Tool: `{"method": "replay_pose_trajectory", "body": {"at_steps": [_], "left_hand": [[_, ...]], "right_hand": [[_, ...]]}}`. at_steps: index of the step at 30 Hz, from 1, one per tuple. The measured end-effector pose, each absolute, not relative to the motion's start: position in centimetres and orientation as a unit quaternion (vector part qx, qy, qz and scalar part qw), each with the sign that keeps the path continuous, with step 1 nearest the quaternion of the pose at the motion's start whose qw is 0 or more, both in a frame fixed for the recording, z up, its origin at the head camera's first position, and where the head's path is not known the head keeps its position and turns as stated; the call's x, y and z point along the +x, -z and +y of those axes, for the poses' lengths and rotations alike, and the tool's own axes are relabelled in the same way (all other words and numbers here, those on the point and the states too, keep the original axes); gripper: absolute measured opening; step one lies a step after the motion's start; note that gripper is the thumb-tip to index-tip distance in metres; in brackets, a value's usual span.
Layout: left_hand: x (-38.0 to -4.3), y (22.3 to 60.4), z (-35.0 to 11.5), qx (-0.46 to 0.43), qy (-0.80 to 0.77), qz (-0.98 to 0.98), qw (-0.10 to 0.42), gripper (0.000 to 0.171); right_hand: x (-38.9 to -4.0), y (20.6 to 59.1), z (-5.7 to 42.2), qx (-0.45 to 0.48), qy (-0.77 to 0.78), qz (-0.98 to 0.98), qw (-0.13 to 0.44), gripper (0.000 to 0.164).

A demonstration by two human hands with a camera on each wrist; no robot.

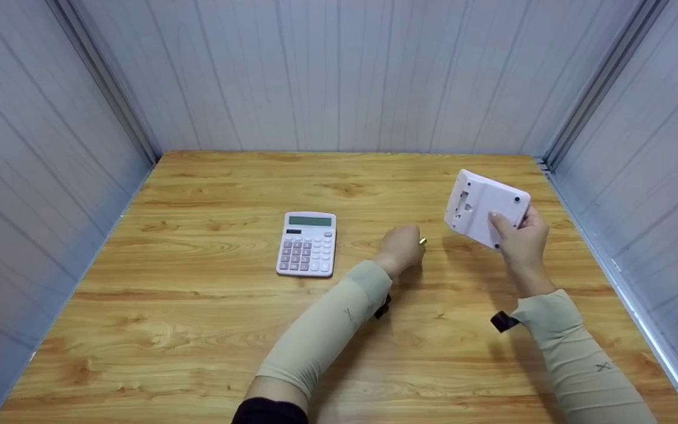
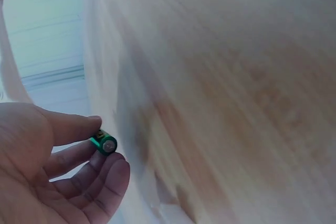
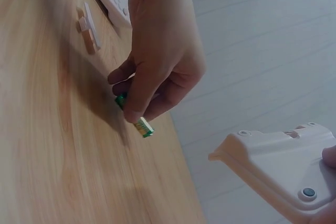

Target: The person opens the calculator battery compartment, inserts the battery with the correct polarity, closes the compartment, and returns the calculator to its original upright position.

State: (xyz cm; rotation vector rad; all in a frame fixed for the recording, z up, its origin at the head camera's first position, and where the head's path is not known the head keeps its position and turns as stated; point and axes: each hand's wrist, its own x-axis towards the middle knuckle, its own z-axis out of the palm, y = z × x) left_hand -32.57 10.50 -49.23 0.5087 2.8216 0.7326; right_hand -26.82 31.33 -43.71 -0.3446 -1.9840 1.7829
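Observation:
My left hand point(image 1: 402, 248) pinches a small green and gold battery point(image 2: 105, 143) between thumb and fingers, just above the wooden table. One flat end of the battery faces the left wrist camera. To the right, my right hand point(image 1: 524, 241) holds a pale pink calculator point(image 1: 488, 207) up off the table by its lower edge, thumb pressed on the back. Its underside faces me, and an uncovered battery slot point(image 1: 462, 201) shows near its far left end. The calculator's keys are hidden.
Another pale pink calculator point(image 1: 307, 244) lies face up on the wooden table point(image 1: 198, 330), left of my left hand. A small pale plastic piece point(image 3: 90, 25) lies between them in the right wrist view. Panelled walls point(image 1: 339, 76) enclose the table's back and sides.

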Motion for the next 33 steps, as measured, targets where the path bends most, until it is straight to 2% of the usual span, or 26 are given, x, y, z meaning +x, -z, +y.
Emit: {"method": "replay_pose_trajectory", "body": {"at_steps": [2, 4, 7, 9, 17, 24, 33], "left_hand": [[-34.2, 51.1, 10.6, 0.167, -0.266, 0.946, 0.077, 0.020], [-34.2, 50.7, 10.3, 0.160, -0.285, 0.942, 0.075, 0.019], [-33.1, 49.0, 9.6, 0.149, -0.329, 0.930, 0.064, 0.016], [-31.6, 46.5, 8.9, 0.138, -0.357, 0.921, 0.072, 0.017], [-30.8, 45.3, 7.1, 0.153, -0.420, 0.894, 0.037, 0.017], [-30.0, 44.7, 6.0, 0.158, -0.442, 0.883, 0.009, 0.017], [-29.4, 44.5, 4.6, 0.163, -0.480, 0.862, 0.000, 0.018]], "right_hand": [[-26.9, 43.7, 31.4, -0.124, -0.644, -0.722, 0.223, 0.037], [-27.0, 43.8, 31.4, -0.123, -0.641, -0.724, 0.223, 0.037], [-27.0, 43.8, 31.4, -0.118, -0.642, -0.723, 0.226, 0.035], [-26.9, 43.8, 31.3, -0.119, -0.642, -0.723, 0.224, 0.035], [-26.8, 43.6, 31.2, -0.125, -0.638, -0.727, 0.220, 0.034], [-26.7, 43.5, 30.7, -0.100, -0.644, -0.719, 0.241, 0.032], [-26.3, 43.4, 30.4, -0.111, -0.633, -0.743, 0.189, 0.041]]}}
